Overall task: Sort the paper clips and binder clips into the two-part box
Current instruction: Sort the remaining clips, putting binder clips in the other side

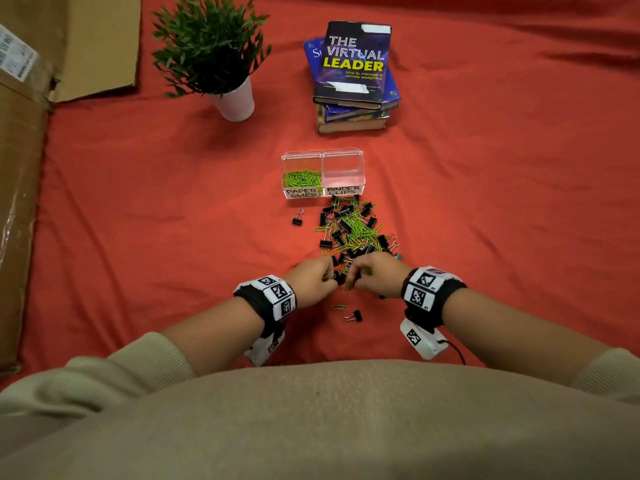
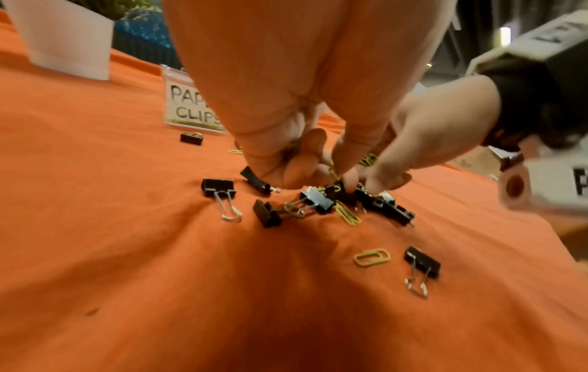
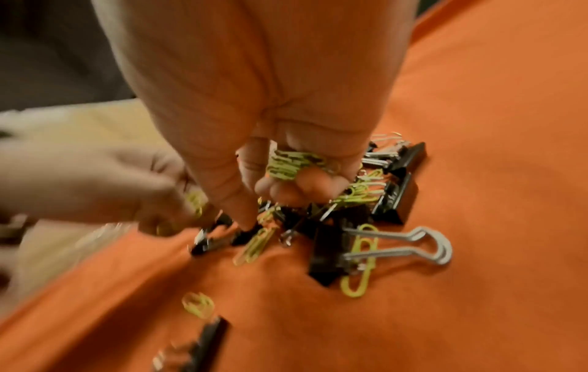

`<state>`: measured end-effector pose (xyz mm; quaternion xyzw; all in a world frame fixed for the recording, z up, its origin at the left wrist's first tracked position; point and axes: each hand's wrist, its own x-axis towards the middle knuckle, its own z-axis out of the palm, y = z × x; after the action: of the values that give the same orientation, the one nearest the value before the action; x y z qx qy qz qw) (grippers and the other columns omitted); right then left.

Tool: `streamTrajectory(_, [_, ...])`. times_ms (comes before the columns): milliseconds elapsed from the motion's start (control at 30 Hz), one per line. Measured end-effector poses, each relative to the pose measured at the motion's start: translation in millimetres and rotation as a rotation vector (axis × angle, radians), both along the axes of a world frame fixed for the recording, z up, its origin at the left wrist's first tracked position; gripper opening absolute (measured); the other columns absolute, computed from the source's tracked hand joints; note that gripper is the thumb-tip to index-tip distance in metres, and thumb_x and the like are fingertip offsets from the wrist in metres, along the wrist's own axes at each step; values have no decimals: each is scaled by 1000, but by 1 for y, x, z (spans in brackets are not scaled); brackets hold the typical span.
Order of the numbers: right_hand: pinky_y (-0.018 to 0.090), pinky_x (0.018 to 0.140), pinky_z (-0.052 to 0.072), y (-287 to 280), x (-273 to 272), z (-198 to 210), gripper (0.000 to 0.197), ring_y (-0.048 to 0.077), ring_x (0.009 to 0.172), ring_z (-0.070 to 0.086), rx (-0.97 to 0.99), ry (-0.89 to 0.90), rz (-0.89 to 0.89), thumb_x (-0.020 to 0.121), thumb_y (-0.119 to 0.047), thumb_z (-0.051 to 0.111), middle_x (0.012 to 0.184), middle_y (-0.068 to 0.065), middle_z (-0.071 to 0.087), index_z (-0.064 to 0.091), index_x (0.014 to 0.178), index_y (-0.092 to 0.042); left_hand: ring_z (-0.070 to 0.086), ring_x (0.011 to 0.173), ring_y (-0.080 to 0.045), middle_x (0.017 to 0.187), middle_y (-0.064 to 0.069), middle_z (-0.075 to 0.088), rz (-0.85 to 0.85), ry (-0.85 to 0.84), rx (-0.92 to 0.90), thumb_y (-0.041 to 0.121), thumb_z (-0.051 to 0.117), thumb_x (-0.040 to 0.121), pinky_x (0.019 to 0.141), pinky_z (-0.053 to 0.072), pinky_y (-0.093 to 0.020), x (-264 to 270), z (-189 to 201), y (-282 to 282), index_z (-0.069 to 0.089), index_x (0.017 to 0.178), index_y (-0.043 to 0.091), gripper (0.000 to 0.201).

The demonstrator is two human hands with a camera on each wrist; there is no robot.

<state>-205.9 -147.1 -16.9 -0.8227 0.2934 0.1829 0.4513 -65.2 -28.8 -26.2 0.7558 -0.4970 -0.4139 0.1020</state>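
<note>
A clear two-part box [image 1: 360,157] holds green paper clips [image 1: 302,177] in the side labelled PAPER CLIPS; the BINDER CLIPS side holds nothing. In front of it lies a mixed pile [image 1: 356,230] of black binder clips and green paper clips. Both hands work at the pile's near end. My right hand [image 1: 353,277] keeps a bunch of green paper clips [image 3: 294,163] in its curled fingers, thumb and forefinger down in the pile. My left hand [image 1: 330,276] has curled fingers and pinches paper clips [image 2: 332,171] beside it.
Loose on the red cloth are a binder clip [image 1: 298,218] left of the pile, and a paper clip [image 1: 339,307] and a binder clip [image 1: 355,316] near my wrists. A potted plant [image 1: 221,57], stacked books [image 1: 353,74] and a cardboard box [image 1: 20,168] lie beyond.
</note>
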Motion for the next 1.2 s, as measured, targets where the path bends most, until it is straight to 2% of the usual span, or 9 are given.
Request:
streamTrajectory(100, [30, 75, 52, 3, 3, -3, 25, 14, 82, 62, -202, -6, 306, 82, -11, 56, 90, -6, 66, 68, 101, -23, 47, 71, -19, 74, 2, 52, 97, 137, 1, 13, 56, 85, 66, 39, -31, 4, -2, -2, 49, 83, 17, 9])
streamTrajectory(167, [35, 79, 51, 5, 4, -4, 27, 22, 97, 61, -292, 27, 412, 86, -16, 53, 105, 2, 63, 64, 110, -25, 46, 69, -16, 76, 3, 54, 191, 258, -7, 10, 54, 87, 66, 39, -29, 5, -4, -2, 50, 80, 22, 15])
streamTrajectory(333, [33, 76, 47, 10, 7, -6, 24, 24, 104, 60, -400, 71, 509, 94, -24, 48, 114, 2, 61, 61, 113, -20, 39, 50, -8, 61, 5, 47, 357, 448, 44, 1, 37, 89, 47, 31, -21, 2, 2, -6, 57, 83, 18, 28])
streamTrajectory(500, [40, 81, 49, 14, 7, -9, 23, 27, 107, 58, -416, 166, 528, 96, -19, 42, 117, 6, 59, 53, 115, -11, 43, 45, -19, 52, -5, 49, 345, 518, 105, 4, 33, 84, 43, 34, -22, 1, 9, -9, 56, 68, 16, 30])
streamTrajectory(600, [42, 87, 46, 18, 3, -11, 29, 28, 117, 52, -452, 185, 550, 96, -15, 39, 126, 11, 52, 46, 123, -6, 47, 51, -18, 57, -2, 50, 286, 384, 125, 22, 47, 87, 46, 35, -23, -4, 5, -8, 53, 62, 19, 25])
streamTrajectory(767, [40, 87, 44, 24, -5, -15, 31, 30, 110, 52, -491, 121, 533, 92, -16, 44, 119, 13, 50, 49, 119, -1, 52, 69, -17, 76, -1, 60, -184, -38, 96, 30, 60, 84, 62, 40, -28, -13, -1, -2, 54, 76, 18, 16])
streamTrajectory(933, [36, 71, 46, 12, -15, -14, 5, 25, 77, 57, -126, -55, 44, 88, -15, 52, 83, 2, 58, 51, 86, -18, 61, 87, -23, 92, -2, 65, -354, -164, 94, 37, 60, 86, 68, 44, -32, -18, -3, 3, 54, 91, 19, 20])
streamTrajectory(1067, [30, 58, 49, -1, -18, -8, 2, 17, 61, 57, -3, -68, -145, 89, -19, 57, 85, -3, 67, 56, 89, -20, 61, 97, -28, 105, -8, 64, -459, -282, 78, 34, 56, 91, 70, 43, -34, -20, -1, 3, 51, 110, 14, 28])
streamTrajectory(1200, [21, 50, 43, -5, -11, -3, 23, 13, 57, 53, 59, -4, -147, 90, -6, 42, 74, -6, 64, 60, 100, -16, 62, 100, -32, 111, -11, 64, -522, -345, 62, 32, 50, 94, 76, 49, -39, -23, 1, 7, 49, 117, 12, 31])
